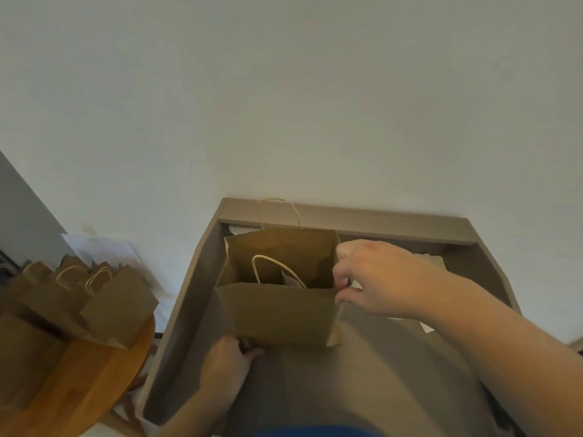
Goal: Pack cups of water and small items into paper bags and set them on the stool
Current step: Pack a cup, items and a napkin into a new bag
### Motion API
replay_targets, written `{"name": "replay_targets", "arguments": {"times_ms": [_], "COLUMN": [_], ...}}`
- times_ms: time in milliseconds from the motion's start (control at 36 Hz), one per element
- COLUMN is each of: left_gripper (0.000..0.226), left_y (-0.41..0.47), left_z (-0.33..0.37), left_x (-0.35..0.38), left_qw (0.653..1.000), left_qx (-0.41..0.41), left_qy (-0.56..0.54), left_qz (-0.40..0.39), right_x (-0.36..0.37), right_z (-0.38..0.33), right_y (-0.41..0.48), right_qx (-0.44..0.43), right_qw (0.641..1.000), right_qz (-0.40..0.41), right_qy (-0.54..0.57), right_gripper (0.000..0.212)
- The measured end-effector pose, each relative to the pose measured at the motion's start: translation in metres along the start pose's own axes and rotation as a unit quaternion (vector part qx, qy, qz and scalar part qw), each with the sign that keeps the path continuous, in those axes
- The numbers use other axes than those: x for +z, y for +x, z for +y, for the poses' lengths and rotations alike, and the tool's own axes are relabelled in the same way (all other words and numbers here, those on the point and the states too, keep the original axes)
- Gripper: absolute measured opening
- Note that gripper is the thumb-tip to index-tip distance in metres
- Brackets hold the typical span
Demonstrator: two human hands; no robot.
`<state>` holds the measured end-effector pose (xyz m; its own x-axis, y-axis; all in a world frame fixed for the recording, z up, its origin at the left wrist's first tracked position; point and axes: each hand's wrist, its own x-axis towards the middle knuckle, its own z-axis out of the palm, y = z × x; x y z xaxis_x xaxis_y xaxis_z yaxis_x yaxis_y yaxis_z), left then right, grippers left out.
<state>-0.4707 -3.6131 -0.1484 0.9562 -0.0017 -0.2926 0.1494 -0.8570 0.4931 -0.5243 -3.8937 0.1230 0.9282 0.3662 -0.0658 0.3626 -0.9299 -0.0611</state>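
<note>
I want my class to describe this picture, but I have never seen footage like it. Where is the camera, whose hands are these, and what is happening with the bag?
There is no machine here. A person wears one wide-angle camera on the head, looking forward and down, so you see their own arms. An open paper bag stands on a grey desk against a white wall. The left hand grips the bag's near bottom corner. The right hand pinches its right top edge. One cord handle hangs inside the bag. Something pale lies in there too, but it is too unclear to name. On the left, a round wooden stool carries several more brown bags.
</note>
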Motion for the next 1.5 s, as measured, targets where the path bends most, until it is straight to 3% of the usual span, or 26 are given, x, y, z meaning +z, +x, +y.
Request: {"name": "replay_targets", "arguments": {"times_ms": [278,444,472,528,611,722,806,972,1083,1194,1306,1389,1500], "left_gripper": [0.033,0.045,0.05,0.062,0.071,0.074,0.067,0.052,0.048,0.022,0.01,0.026,0.049], "left_y": [0.002,0.0,-0.002,-0.008,-0.02,-0.031,-0.034,-0.035,-0.031,-0.024,-0.01,-0.006,-0.003], "left_z": [0.006,0.007,0.008,0.014,0.029,0.043,0.051,0.074,0.088,0.097,0.093,0.098,0.104], "left_x": [-0.007,-0.015,-0.018,-0.028,-0.05,-0.082,-0.1,-0.122,-0.13,-0.139,-0.142,-0.145,-0.149], "left_qw": [0.999,0.996,0.996,0.994,0.988,0.977,0.966,0.956,0.956,0.953,0.95,0.943,0.941], "left_qx": [-0.007,-0.003,0.001,0.015,0.037,0.066,0.093,0.15,0.176,0.216,0.256,0.279,0.271], "left_qy": [-0.005,-0.039,-0.046,-0.073,-0.139,-0.2,-0.239,-0.251,-0.232,-0.213,-0.169,-0.178,-0.201], "left_qz": [-0.033,-0.074,-0.081,-0.084,-0.059,-0.028,-0.021,-0.027,-0.028,0.002,0.051,0.035,0.034], "right_x": [0.005,0.012,0.015,0.027,0.054,0.097,0.119,0.132,0.125,0.115,0.11,0.11,0.113], "right_z": [0.016,0.021,0.022,0.027,0.028,0.023,0.02,0.022,0.025,0.033,0.043,0.041,0.036], "right_y": [-0.003,-0.005,-0.008,-0.016,-0.031,-0.03,-0.019,-0.005,0.002,0.008,0.008,0.012,0.021], "right_qx": [0.028,0.054,0.058,0.09,0.173,0.266,0.284,0.264,0.272,0.267,0.219,0.222,0.258], "right_qw": [1.0,0.998,0.997,0.987,0.934,0.846,0.811,0.823,0.82,0.815,0.845,0.865,0.807], "right_qz": [0.003,0.024,0.034,0.07,0.157,0.164,0.141,0.117,0.087,0.062,0.086,0.132,0.201], "right_qy": [0.012,0.033,0.049,0.112,0.27,0.433,0.491,0.49,0.496,0.51,0.48,0.43,0.492], "right_gripper": [0.021,0.013,0.015,0.042,0.069,0.067,0.053,0.021,0.013,0.011,0.018,0.038,0.061]}}
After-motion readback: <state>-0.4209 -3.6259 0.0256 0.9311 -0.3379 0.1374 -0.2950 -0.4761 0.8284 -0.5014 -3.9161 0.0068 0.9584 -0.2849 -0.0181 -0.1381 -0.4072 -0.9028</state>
